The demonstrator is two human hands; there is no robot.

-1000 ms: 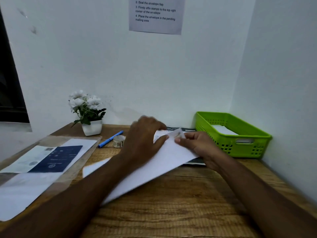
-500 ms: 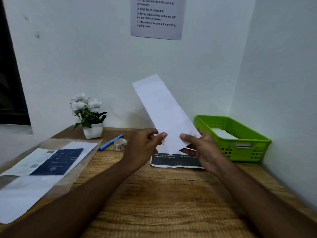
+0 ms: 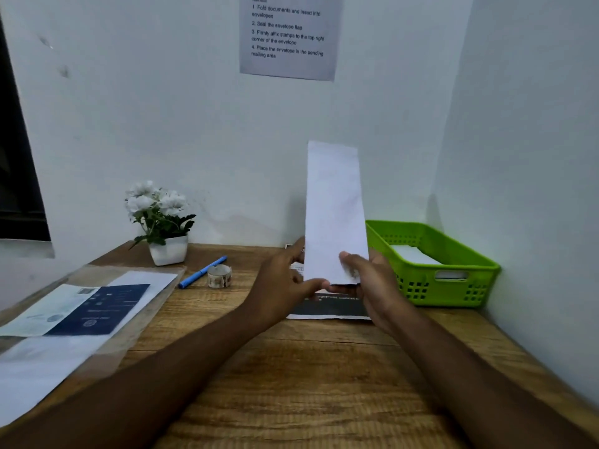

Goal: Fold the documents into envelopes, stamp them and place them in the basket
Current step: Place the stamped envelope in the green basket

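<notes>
Underneath everything, a brown wooden plank table (image 3: 291, 390), set into a corner of plain white walls. At the left end, lying flat, a large clear plastic sleeve (image 3: 142, 314) with white sheets and a dark blue printed page inside. At the right end, against the side wall, a lime-green perforated plastic basket (image 3: 450, 291), with a white envelope (image 3: 411, 256) lying in it. High on the back wall, a grey printed instruction sheet (image 3: 288, 37) with four numbered lines. Raised upright above the middle of the table, just left of the basket, a long, narrow white paper document (image 3: 334, 205), top end up in front of the back wall, lower end between both hands. Right hand (image 3: 372, 286) clamped on that lower end, thumb across the front, fingers behind. Left hand (image 3: 282, 286), blurred, pinching the lower left edge of the same paper, close against the right hand. Flat on the table beneath the hands and partly hidden by them, a white sheet with a black printed band (image 3: 330, 308). Towards the back wall on the left, a small white pot of white flowers with green leaves (image 3: 162, 218). Between pot and hands, a blue pen (image 3: 202, 272) lying at a slant and, just beside it, a small pale roll of printed strip (image 3: 219, 276), perhaps stamps.
</notes>
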